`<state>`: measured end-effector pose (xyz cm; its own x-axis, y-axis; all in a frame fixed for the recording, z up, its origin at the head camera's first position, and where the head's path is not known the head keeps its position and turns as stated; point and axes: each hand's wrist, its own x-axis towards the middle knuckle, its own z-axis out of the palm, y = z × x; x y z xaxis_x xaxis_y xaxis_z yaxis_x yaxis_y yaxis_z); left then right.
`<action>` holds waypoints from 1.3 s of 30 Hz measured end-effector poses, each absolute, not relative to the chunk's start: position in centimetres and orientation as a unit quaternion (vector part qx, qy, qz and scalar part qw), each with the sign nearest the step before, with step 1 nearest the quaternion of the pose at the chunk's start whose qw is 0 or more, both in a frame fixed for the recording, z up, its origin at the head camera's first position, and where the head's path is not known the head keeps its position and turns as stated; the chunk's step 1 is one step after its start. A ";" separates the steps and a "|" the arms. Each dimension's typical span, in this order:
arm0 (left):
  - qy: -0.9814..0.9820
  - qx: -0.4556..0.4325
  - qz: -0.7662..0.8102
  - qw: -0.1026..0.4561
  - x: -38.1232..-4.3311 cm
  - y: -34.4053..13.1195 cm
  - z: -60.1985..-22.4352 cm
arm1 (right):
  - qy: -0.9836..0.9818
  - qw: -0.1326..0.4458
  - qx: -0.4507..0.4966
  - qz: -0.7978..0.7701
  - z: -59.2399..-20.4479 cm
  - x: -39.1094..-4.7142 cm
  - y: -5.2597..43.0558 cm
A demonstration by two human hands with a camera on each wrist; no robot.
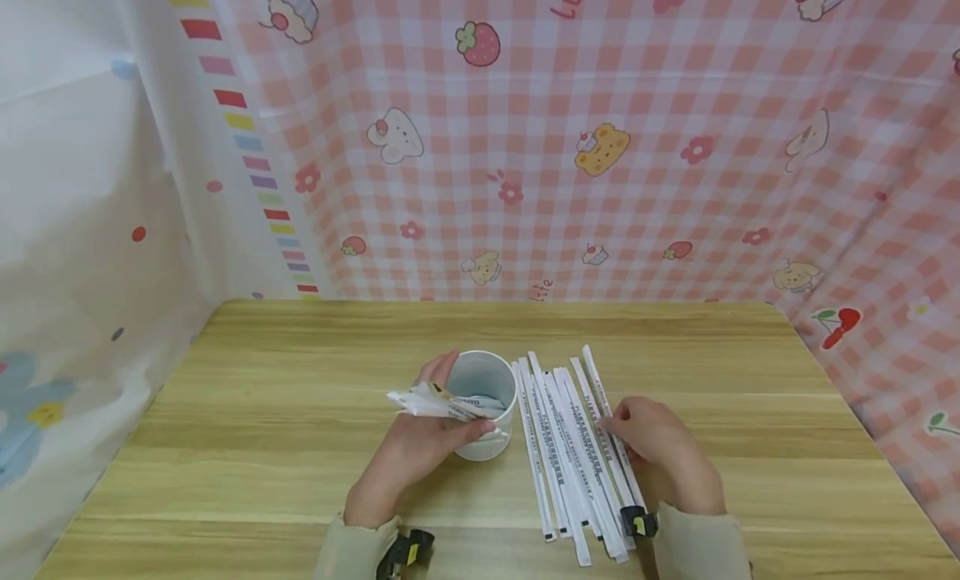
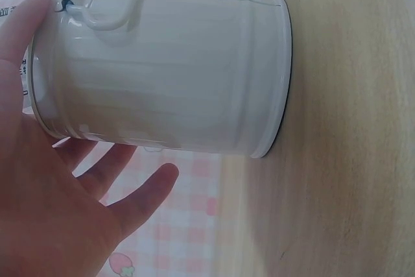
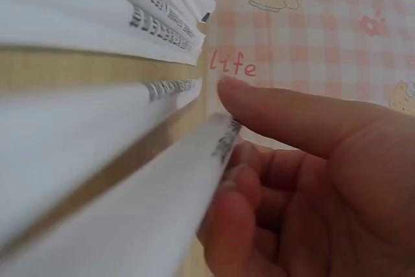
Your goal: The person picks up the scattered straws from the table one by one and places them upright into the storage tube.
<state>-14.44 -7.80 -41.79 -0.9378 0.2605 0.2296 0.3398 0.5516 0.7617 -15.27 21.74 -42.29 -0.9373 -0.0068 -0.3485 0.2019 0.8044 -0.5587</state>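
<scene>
A white metal pail (image 1: pixel 487 448) with a wire handle (image 2: pixel 123 21) stands upright on the table. My left hand (image 1: pixel 412 453) holds it near the rim, thumb on the near side and fingers round the far side. Several paper-wrapped straws (image 1: pixel 431 403) lean out of the pail over that hand. To the right of the pail more wrapped straws (image 1: pixel 555 447) lie roughly side by side, printed with dark lettering. At their right edge my right hand (image 1: pixel 663 438) pinches one wrapped straw (image 3: pixel 175 199) between thumb and fingers; in the right wrist view this straw is blurred.
The wooden table (image 1: pixel 262 447) carries the pail and the straws. A pink checked cloth (image 1: pixel 525 213) hangs behind its back edge and along the right side. A white cloth (image 1: pixel 97 230) with coloured spots hangs at the left.
</scene>
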 end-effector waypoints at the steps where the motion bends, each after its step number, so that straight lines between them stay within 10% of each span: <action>1: -0.879 -0.171 -0.443 0.046 -14.4 -7.8 -41.8 | 0.936 0.163 0.052 -0.308 -42.2 -15.3 21.8; 11: -0.874 -0.172 -0.452 0.044 -14.4 -7.8 -41.5 | 0.963 0.008 0.009 -0.270 -39.3 -15.1 22.0; 26: -0.879 -0.170 -0.444 0.042 -14.4 -7.8 -41.7 | 0.839 -0.408 -0.120 -0.340 -35.2 -12.8 18.7; 39: -0.879 -0.175 -0.440 0.051 -14.4 -7.7 -41.9 | 0.771 -0.443 -0.235 -0.393 -34.7 -11.3 14.0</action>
